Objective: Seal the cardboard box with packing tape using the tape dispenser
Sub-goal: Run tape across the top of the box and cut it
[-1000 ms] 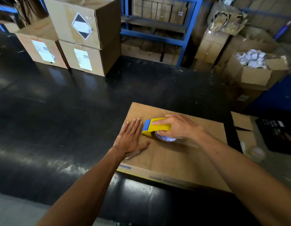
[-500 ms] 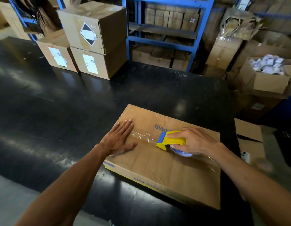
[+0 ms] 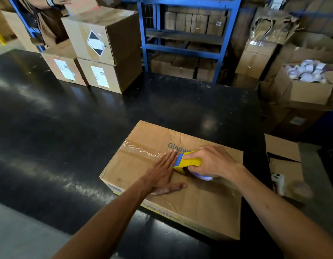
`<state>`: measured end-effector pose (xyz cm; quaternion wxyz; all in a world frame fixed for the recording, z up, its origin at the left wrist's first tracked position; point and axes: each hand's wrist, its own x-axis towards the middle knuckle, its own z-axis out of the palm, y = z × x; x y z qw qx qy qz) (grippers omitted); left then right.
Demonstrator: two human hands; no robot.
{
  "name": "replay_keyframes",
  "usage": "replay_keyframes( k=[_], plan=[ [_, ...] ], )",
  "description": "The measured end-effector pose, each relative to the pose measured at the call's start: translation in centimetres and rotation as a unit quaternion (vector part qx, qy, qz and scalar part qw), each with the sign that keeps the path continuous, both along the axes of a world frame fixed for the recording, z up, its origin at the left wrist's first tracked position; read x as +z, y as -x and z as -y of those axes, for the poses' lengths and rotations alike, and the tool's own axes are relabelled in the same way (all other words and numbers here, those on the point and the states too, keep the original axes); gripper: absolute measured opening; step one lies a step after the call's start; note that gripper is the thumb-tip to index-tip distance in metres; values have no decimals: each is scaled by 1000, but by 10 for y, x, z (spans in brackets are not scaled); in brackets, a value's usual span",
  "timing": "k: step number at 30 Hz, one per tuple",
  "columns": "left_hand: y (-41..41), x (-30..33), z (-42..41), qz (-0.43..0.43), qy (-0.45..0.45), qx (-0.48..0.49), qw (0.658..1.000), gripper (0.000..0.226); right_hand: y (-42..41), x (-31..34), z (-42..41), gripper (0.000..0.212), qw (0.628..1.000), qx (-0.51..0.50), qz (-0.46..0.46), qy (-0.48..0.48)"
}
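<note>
A flat brown cardboard box (image 3: 195, 202) lies on the black table (image 3: 68, 128), with blue lettering on its lid. A strip of clear packing tape (image 3: 141, 149) runs from the box's left edge along the seam. My right hand (image 3: 212, 161) grips the yellow and blue tape dispenser (image 3: 188, 161) near the middle of the lid, its roll pressed to the cardboard. My left hand (image 3: 162, 176) lies flat on the lid, fingers apart, fingertips touching the dispenser's blue end.
Three stacked cardboard boxes (image 3: 98, 53) with labels stand at the table's far left. Blue shelving (image 3: 182, 45) with cartons rises behind. To the right are an open box of white items (image 3: 309, 73), a low carton (image 3: 285, 159) and a white device (image 3: 278, 181). Another person's hand (image 3: 63, 0) shows top left.
The dispenser has travelled right along the seam, leaving tape behind it. My left hand slid right from the box's left edge up to the dispenser. The camera tilted upward.
</note>
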<state>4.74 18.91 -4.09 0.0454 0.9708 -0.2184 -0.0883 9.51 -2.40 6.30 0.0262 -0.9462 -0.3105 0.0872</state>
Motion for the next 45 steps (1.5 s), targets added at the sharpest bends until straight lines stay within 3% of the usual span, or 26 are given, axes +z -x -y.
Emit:
replay_keyframes(
  k=[13,20,26,36,45],
  plan=[
    [1,5,-4,1,-14,-11,1000,113,3,-5,9,55,1000,-14,-16,13],
    [-2,1,-6,-1,-25,-22,999,112,22,12,79,53,998,-18,-10,51],
    [-1,4,-3,-3,-35,-26,999,114,23,15,75,49,998,-5,-9,59],
    [5,-8,71,2,8,-1,1000,124,25,14,82,63,996,-37,-69,45],
    [7,-6,69,15,0,-4,1000,123,28,-1,73,46,996,-78,-44,27]
  ],
)
